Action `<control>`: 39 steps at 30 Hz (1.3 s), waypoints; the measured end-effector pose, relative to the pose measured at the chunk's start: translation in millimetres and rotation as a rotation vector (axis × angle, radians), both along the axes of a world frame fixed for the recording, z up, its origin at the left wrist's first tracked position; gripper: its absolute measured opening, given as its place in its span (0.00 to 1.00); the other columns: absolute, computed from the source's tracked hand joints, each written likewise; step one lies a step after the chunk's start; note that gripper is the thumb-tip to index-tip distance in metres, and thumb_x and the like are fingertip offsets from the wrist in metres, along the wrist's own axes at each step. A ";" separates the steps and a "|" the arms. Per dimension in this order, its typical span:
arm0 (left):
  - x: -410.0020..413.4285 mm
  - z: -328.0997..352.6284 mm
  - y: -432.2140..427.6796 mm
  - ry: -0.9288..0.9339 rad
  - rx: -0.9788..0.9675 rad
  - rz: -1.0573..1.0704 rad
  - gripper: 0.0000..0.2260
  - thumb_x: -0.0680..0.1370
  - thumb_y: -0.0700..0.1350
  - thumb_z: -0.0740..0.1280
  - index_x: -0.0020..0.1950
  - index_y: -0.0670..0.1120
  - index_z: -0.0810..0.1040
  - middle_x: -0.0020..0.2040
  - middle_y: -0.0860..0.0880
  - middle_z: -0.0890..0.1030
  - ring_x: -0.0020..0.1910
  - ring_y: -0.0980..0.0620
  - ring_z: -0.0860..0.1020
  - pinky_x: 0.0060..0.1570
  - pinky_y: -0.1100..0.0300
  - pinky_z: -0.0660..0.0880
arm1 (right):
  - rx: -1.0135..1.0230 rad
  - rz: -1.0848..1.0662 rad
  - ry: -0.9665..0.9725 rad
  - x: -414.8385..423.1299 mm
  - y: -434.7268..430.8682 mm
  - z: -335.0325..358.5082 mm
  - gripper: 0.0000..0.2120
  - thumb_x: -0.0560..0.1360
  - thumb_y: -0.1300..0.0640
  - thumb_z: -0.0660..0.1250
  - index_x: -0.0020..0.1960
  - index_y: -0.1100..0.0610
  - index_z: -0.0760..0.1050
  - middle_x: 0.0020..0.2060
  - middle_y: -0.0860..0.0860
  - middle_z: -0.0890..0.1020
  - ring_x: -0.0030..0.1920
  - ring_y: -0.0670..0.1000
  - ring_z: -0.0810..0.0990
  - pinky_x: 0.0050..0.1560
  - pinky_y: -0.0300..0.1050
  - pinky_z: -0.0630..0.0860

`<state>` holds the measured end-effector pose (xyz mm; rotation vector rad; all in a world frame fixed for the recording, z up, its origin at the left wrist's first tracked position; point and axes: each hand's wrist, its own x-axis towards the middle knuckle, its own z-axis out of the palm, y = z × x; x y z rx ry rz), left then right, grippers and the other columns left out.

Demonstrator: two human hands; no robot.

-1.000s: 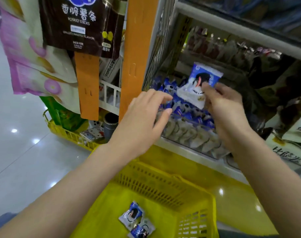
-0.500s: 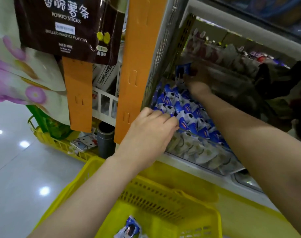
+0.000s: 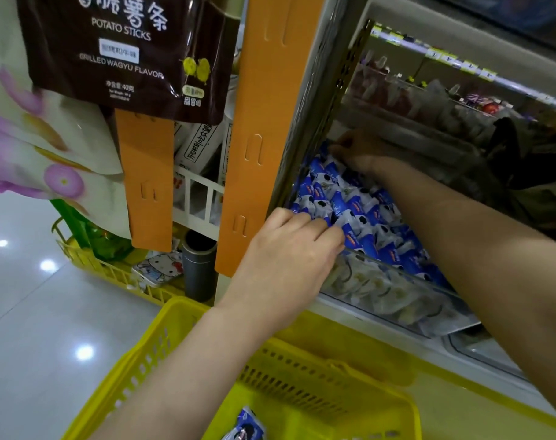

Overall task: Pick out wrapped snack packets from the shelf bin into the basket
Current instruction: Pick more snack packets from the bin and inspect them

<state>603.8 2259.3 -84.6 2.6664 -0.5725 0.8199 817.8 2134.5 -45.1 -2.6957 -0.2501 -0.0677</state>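
Note:
A clear shelf bin (image 3: 400, 293) is packed with several blue-and-white wrapped snack packets (image 3: 362, 214). My left hand (image 3: 289, 262) lies on the packets at the bin's front left corner. Its fingers curl down over one, and the thumb is hidden. My right hand (image 3: 362, 154) reaches across to the dim back left corner of the bin. Its fingertips pinch a blue packet edge there. Below the shelf sits the yellow basket (image 3: 305, 354), with a packet (image 3: 246, 427) lying in it at the frame's bottom edge.
An orange upright strip (image 3: 270, 128) and a perforated metal post (image 3: 340, 100) border the bin on the left. A dark potato-sticks bag (image 3: 127, 49) hangs at the upper left. A second yellow basket (image 3: 89, 258) stands on the shiny floor. More goods fill the darker shelf behind.
My right hand, which held a packet up in front of the bin, has carried it deep into the back left corner. My left hand has moved forward onto the front packets. The view has come closer.

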 end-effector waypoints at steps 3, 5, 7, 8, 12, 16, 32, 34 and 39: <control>0.5 -0.7 -0.1 0.004 -0.012 -0.004 0.11 0.78 0.45 0.57 0.46 0.46 0.79 0.39 0.50 0.81 0.39 0.50 0.78 0.45 0.57 0.67 | 0.059 -0.085 -0.175 -1.7 -12.8 0.5 0.12 0.80 0.56 0.58 0.58 0.60 0.75 0.55 0.57 0.78 0.48 0.48 0.73 0.49 0.40 0.66; 0.0 -0.5 -0.3 0.009 -0.023 -0.005 0.11 0.78 0.45 0.57 0.46 0.46 0.79 0.39 0.50 0.81 0.40 0.49 0.78 0.46 0.57 0.66 | 0.002 -0.138 -0.175 -2.2 -24.0 -2.2 0.13 0.79 0.55 0.59 0.56 0.61 0.75 0.54 0.59 0.79 0.50 0.52 0.76 0.48 0.43 0.67; -0.8 -0.1 -0.1 0.020 -0.029 -0.002 0.11 0.78 0.44 0.57 0.46 0.46 0.79 0.39 0.50 0.81 0.40 0.50 0.78 0.46 0.57 0.66 | -0.084 -0.159 -0.081 -1.8 -30.4 -7.6 0.14 0.78 0.53 0.61 0.56 0.63 0.76 0.54 0.61 0.79 0.52 0.56 0.77 0.48 0.45 0.69; -1.5 0.1 -0.2 0.024 -0.031 -0.003 0.11 0.78 0.44 0.57 0.46 0.46 0.79 0.39 0.50 0.81 0.40 0.49 0.78 0.46 0.58 0.65 | -0.103 -0.168 -0.035 -0.3 -31.2 -10.2 0.15 0.78 0.52 0.62 0.57 0.62 0.75 0.53 0.60 0.78 0.52 0.57 0.77 0.48 0.46 0.70; -2.6 0.5 -0.6 0.034 -0.029 -0.006 0.11 0.79 0.44 0.56 0.47 0.45 0.79 0.40 0.50 0.81 0.41 0.49 0.78 0.47 0.58 0.63 | -0.055 -0.186 0.061 5.3 -28.9 -13.5 0.19 0.76 0.47 0.64 0.57 0.62 0.75 0.52 0.61 0.79 0.49 0.57 0.77 0.52 0.51 0.75; -2.3 0.9 -0.2 0.048 -0.022 -0.008 0.11 0.79 0.44 0.57 0.47 0.45 0.79 0.41 0.50 0.81 0.41 0.49 0.78 0.47 0.57 0.63 | 0.028 -0.218 0.021 6.8 -29.0 -14.1 0.12 0.76 0.53 0.65 0.54 0.59 0.77 0.53 0.58 0.80 0.49 0.54 0.77 0.50 0.46 0.72; -36.3 -3.5 -5.1 0.000 -0.536 -0.056 0.10 0.80 0.42 0.56 0.51 0.41 0.75 0.46 0.50 0.74 0.48 0.53 0.70 0.49 0.61 0.66 | 0.542 0.123 -0.578 -174.7 -26.9 25.6 0.02 0.76 0.58 0.64 0.48 0.53 0.71 0.39 0.40 0.74 0.38 0.33 0.74 0.41 0.25 0.68; -46.3 -6.5 -8.2 0.059 -0.737 -0.027 0.08 0.80 0.45 0.55 0.50 0.44 0.72 0.44 0.52 0.71 0.45 0.53 0.70 0.45 0.62 0.66 | 0.556 0.194 -0.601 -209.3 -23.9 20.4 0.03 0.76 0.59 0.64 0.49 0.53 0.71 0.39 0.40 0.74 0.40 0.36 0.74 0.42 0.26 0.69; -73.1 -14.7 -19.2 0.556 -1.469 -0.205 0.18 0.75 0.59 0.55 0.52 0.47 0.74 0.47 0.47 0.79 0.45 0.55 0.77 0.45 0.62 0.73 | 0.723 0.241 -0.274 -268.7 -16.9 -19.8 0.04 0.76 0.60 0.65 0.47 0.52 0.72 0.40 0.44 0.78 0.41 0.40 0.78 0.43 0.34 0.76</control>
